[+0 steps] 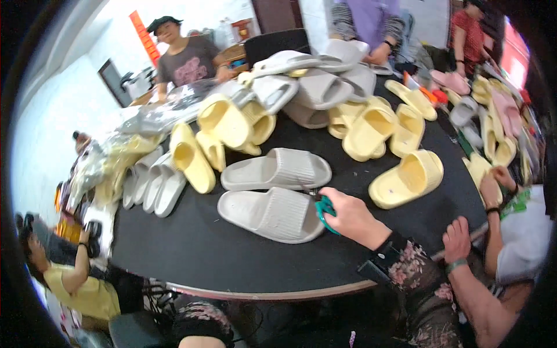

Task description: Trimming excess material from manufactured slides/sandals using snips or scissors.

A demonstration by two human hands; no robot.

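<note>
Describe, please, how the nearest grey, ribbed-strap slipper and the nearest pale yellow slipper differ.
The grey, ribbed-strap slipper points right; the pale yellow slipper points right and away. The grey one lies beside a matching grey slipper; the yellow one lies apart. Both rest sole-down on the black tabletop.

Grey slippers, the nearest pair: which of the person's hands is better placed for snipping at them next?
Probably the right hand: it holds the green-handled scissors close beside both grey slippers. The left hand is out of view.
</note>
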